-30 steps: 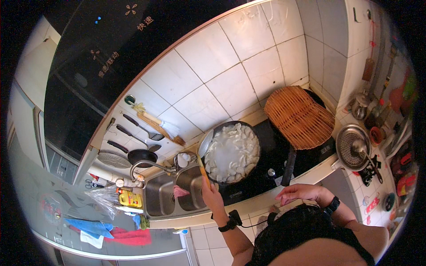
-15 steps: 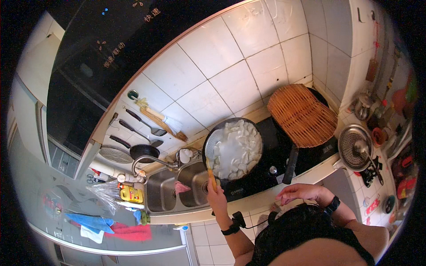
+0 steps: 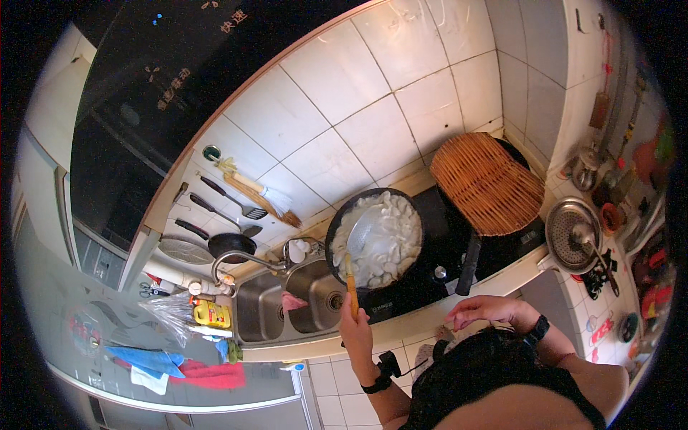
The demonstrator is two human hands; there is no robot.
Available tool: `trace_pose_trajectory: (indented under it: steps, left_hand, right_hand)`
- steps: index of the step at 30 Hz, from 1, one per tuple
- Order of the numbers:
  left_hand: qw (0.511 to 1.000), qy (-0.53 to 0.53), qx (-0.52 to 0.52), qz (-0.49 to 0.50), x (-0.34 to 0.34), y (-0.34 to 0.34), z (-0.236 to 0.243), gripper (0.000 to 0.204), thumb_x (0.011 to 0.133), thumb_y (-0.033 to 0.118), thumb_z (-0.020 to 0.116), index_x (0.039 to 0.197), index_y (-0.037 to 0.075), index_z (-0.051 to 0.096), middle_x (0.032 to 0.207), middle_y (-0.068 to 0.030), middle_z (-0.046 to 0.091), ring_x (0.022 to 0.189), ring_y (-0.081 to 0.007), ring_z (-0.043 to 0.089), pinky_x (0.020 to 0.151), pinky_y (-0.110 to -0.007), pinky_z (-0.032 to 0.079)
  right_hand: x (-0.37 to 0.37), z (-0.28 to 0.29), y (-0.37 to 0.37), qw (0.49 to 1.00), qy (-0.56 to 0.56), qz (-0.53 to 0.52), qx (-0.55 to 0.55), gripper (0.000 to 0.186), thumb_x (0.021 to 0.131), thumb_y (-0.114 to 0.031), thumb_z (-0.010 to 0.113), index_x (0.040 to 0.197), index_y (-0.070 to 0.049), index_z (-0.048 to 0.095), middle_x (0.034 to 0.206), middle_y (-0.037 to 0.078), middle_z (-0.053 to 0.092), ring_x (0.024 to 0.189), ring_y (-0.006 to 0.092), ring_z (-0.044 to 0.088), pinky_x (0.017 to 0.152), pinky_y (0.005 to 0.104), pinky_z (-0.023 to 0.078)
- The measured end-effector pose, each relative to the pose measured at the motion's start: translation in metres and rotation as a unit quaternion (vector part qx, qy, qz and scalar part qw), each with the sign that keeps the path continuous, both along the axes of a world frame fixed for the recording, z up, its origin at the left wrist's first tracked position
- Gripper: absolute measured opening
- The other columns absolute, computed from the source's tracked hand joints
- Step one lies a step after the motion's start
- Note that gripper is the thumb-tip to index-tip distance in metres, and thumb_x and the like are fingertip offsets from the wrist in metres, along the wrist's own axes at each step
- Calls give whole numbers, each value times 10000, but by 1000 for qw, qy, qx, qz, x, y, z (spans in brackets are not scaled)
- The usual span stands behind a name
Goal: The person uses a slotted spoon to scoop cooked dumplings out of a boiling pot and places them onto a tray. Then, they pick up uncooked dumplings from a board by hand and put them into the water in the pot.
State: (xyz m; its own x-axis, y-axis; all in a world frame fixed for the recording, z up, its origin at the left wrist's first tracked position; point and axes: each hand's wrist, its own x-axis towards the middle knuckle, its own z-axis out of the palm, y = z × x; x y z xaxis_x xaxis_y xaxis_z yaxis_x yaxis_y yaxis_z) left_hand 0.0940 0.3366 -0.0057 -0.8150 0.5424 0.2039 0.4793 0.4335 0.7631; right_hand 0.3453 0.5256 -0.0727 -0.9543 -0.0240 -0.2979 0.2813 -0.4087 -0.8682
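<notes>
My left hand [image 3: 356, 335] is closed round the yellowish handle of a skimmer [image 3: 362, 233]. Its round perforated head lies on the left side of a dark wok [image 3: 332, 247], among what look like white dumplings [image 3: 395, 244] in cloudy liquid. The wok sits on the left of a black cooktop [image 3: 430, 261]. In front of the cooktop's edge, my right hand [image 3: 481, 310] hovers by my body. Its fingers are loosely bent and I see nothing in them. Both wrists wear black bands.
A slatted brown bamboo lid [image 3: 487, 186] covers a second pan whose black handle [image 3: 469, 265] points toward me. To the left are a double sink [image 3: 259, 308] with a pink cloth [image 3: 292, 301] and hanging utensils [image 3: 228, 193]. At the right stands a steel colander [image 3: 566, 244] with a ladle.
The skimmer's head has moved right and slightly up, from the wok's left edge in among the white pieces. My left hand went slightly right with it. My right hand is nearly still.
</notes>
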Motion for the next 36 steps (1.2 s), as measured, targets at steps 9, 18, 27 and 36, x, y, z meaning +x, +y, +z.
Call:
trace_pose_trajectory:
  steps: [9, 18, 27, 36]
  left_hand:
    - [997, 25, 65, 31, -15, 8, 6, 457, 937, 68, 521, 1390, 75, 466, 1144, -189, 625, 844, -249, 634, 751, -333, 501]
    - [987, 112, -47, 109, -51, 32, -14, 476, 930, 65, 525, 1401, 82, 456, 1235, -220, 600, 1043, -340, 621, 820, -388, 501]
    - [982, 167, -35, 81, -64, 34, -26, 474, 943, 122, 522, 1411, 103, 444, 1211, -226, 601, 1061, -403, 585, 866, -438, 462]
    - [986, 140, -41, 77, -70, 34, -36, 470, 932, 106, 531, 1396, 87, 461, 1260, -218, 584, 1092, -387, 584, 893, -417, 464]
  right_hand:
    - [4, 6, 0, 1000, -5, -5, 2, 480, 973, -369, 557, 1274, 5, 553, 1145, 115, 652, 1078, 193, 620, 972, 325, 458]
    - [9, 3, 1, 1000, -20, -18, -1, 484, 971, -380, 558, 1290, -16, 551, 1113, 93, 658, 1064, 160, 609, 979, 312, 449]
    - [11, 5, 2, 999, -8, -23, -21, 475, 968, -374, 565, 1289, -24, 557, 1090, 101, 662, 1039, 180, 625, 964, 318, 463]
    - [11, 5, 4, 1000, -15, -21, -10, 477, 969, -360, 566, 1287, -5, 548, 1116, 121, 664, 1053, 185, 627, 972, 316, 458]
